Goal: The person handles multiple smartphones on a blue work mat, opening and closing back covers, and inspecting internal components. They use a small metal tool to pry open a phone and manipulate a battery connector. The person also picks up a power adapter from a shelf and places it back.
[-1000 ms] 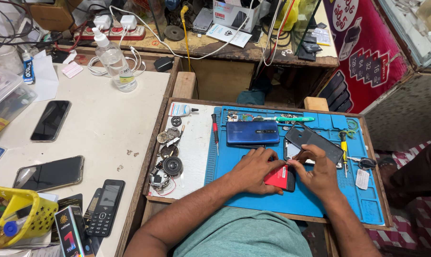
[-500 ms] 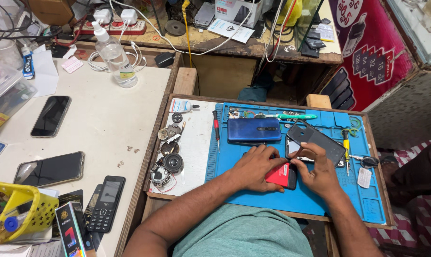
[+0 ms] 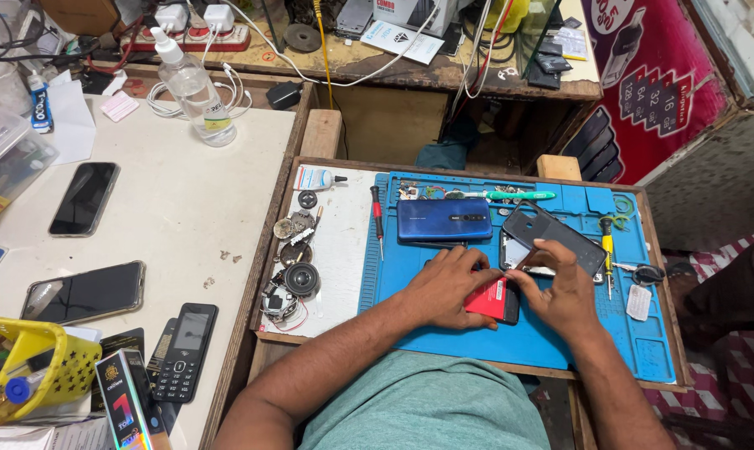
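Both still pinching red battery (image 3: 494,298) on blue mat (image 3: 560,342), left hand (image 3: 448,287) and right hand (image 3: 560,292) barely shifted, work unchanged.

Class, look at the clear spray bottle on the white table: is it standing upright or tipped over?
Upright. The spray bottle stands on its base on the white table, its white nozzle at the top, beside a coiled white cable.
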A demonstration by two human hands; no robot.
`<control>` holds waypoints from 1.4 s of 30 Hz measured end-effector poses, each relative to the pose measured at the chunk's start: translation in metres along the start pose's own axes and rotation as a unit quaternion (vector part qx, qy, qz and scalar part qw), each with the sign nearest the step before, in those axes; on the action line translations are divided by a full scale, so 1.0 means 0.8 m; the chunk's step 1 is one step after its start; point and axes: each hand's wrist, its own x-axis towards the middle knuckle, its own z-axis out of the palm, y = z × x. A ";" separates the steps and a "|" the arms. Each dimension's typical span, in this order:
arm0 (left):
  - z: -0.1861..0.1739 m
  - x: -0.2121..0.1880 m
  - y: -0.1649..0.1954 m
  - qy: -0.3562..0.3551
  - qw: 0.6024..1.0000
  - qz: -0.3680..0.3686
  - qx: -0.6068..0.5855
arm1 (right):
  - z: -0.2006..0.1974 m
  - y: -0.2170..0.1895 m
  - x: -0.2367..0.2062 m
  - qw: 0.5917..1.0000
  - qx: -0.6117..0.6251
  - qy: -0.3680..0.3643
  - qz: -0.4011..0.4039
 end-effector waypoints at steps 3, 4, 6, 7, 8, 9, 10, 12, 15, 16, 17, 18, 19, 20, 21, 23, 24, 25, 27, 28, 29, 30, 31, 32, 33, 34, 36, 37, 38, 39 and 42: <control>-0.001 0.000 0.000 0.011 1.000 0.007 0.001 | -0.001 0.000 0.001 0.998 0.043 -0.012 -0.050; -0.002 0.000 0.000 0.016 1.000 0.011 0.002 | -0.001 0.001 0.002 0.999 0.034 -0.008 -0.035; -0.002 -0.002 0.000 0.014 1.000 0.010 -0.001 | 0.000 0.000 0.001 1.000 0.013 0.000 -0.003; -0.002 -0.002 0.000 0.011 1.000 0.006 -0.004 | -0.001 0.000 0.001 1.000 0.001 0.003 0.011; -0.002 -0.002 0.000 0.008 1.000 0.003 -0.006 | -0.001 0.001 0.001 1.000 -0.011 0.007 0.025; -0.002 -0.001 -0.001 0.011 1.000 0.005 -0.007 | -0.001 0.001 0.001 1.000 0.010 0.002 -0.006; -0.002 -0.001 -0.001 0.014 1.000 0.005 -0.008 | -0.001 0.001 0.000 0.999 0.031 -0.003 -0.037; -0.001 -0.002 0.000 0.021 1.000 0.007 -0.008 | -0.001 0.001 0.000 0.998 0.044 -0.005 -0.054; -0.004 -0.003 0.001 0.025 1.000 0.013 -0.007 | 0.001 -0.001 0.001 1.000 0.011 0.006 -0.018; -0.004 -0.003 0.001 0.027 1.000 0.013 -0.008 | 0.001 -0.001 0.001 1.000 -0.004 0.005 -0.012; -0.005 -0.003 0.001 0.029 0.999 0.014 -0.009 | 0.000 -0.001 0.002 1.000 -0.019 0.005 -0.006; -0.005 -0.002 0.001 0.034 0.999 0.014 -0.009 | 0.000 0.000 0.003 1.000 0.015 -0.004 -0.017; -0.005 -0.002 0.000 0.037 0.999 0.014 -0.010 | 0.001 0.002 0.002 0.998 0.048 -0.012 -0.027; -0.003 -0.002 0.000 0.037 0.999 0.015 -0.013 | 0.000 0.003 0.000 0.996 0.081 -0.020 -0.032; -0.001 0.000 -0.001 0.049 0.998 0.030 -0.002 | 0.002 0.006 -0.001 0.999 0.035 0.008 -0.039; 0.005 -0.001 -0.004 0.062 0.996 0.058 0.005 | 0.002 0.013 -0.008 1.000 -0.007 0.023 -0.017; 0.009 -0.003 -0.003 0.054 0.997 0.053 -0.008 | 0.002 0.015 -0.014 1.000 0.001 0.012 0.008; 0.010 -0.003 -0.006 0.049 0.997 0.049 -0.015 | 0.001 0.018 -0.017 1.000 -0.009 0.019 -0.018; 0.011 -0.005 -0.006 0.020 0.999 0.036 -0.030 | 0.003 0.020 -0.023 0.999 0.028 0.007 -0.036; 0.010 -0.002 -0.007 0.013 0.999 0.031 -0.029 | 0.004 0.021 -0.021 0.997 0.073 -0.007 -0.032; 0.009 0.000 -0.006 0.010 0.999 0.030 -0.032 | 0.005 0.020 -0.020 0.992 0.120 -0.022 -0.031; 0.007 0.001 -0.005 0.007 0.999 0.028 -0.032 | 0.005 0.020 -0.018 0.994 0.107 -0.018 -0.027; 0.004 0.003 -0.004 0.006 0.999 0.027 -0.029 | 0.005 0.019 -0.016 0.995 0.095 -0.013 -0.025; 0.003 0.003 -0.003 0.004 0.999 0.027 -0.026 | 0.006 0.018 -0.015 0.996 0.082 -0.009 -0.024; 0.002 0.004 -0.002 0.003 0.999 0.027 -0.024 | 0.007 0.017 -0.015 0.997 0.077 -0.004 -0.028; 0.002 0.005 -0.002 0.004 0.999 0.028 -0.020 | 0.008 0.017 -0.014 0.997 0.071 0.002 -0.035; 0.005 0.004 -0.003 0.005 0.999 0.027 -0.022 | 0.008 0.019 -0.016 0.997 0.062 0.008 -0.039; 0.008 0.003 -0.005 0.006 0.999 0.026 -0.022 | 0.008 0.021 -0.019 0.997 0.061 0.008 -0.037; 0.010 0.001 -0.005 0.007 0.999 0.025 -0.029 | 0.009 0.022 -0.021 0.997 0.061 0.009 -0.036; 0.012 0.000 -0.006 0.012 0.999 0.026 -0.032 | 0.009 0.024 -0.021 0.998 0.057 0.010 -0.029; 0.011 0.002 -0.007 0.039 0.998 0.037 -0.027 | 0.012 0.026 -0.018 0.998 0.049 0.017 -0.020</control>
